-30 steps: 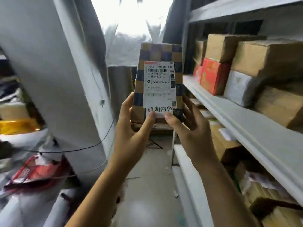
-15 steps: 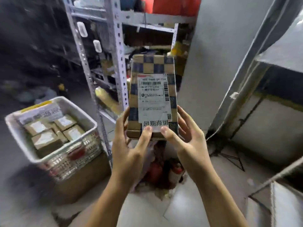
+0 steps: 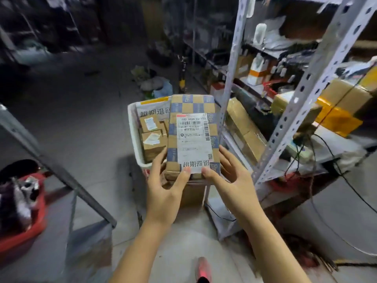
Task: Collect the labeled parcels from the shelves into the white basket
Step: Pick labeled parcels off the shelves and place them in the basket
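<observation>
Several labelled boxes [image 3: 151, 137] already down in the white basket [image 3: 133, 131], checkered parcel [image 3: 192, 135] up over it, clamped by left hand [image 3: 165, 193] and right hand [image 3: 230, 176], thumbs on label, unreleased, shelves [image 3: 285, 111] beside stocked.

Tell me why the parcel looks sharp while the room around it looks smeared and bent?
In the head view, the checkered parcel held by the left hand and right hand is fairly crisp and lit; the red bin and dark far aisle are motion-blurred; the wide lens tilts the shelf upright.
</observation>
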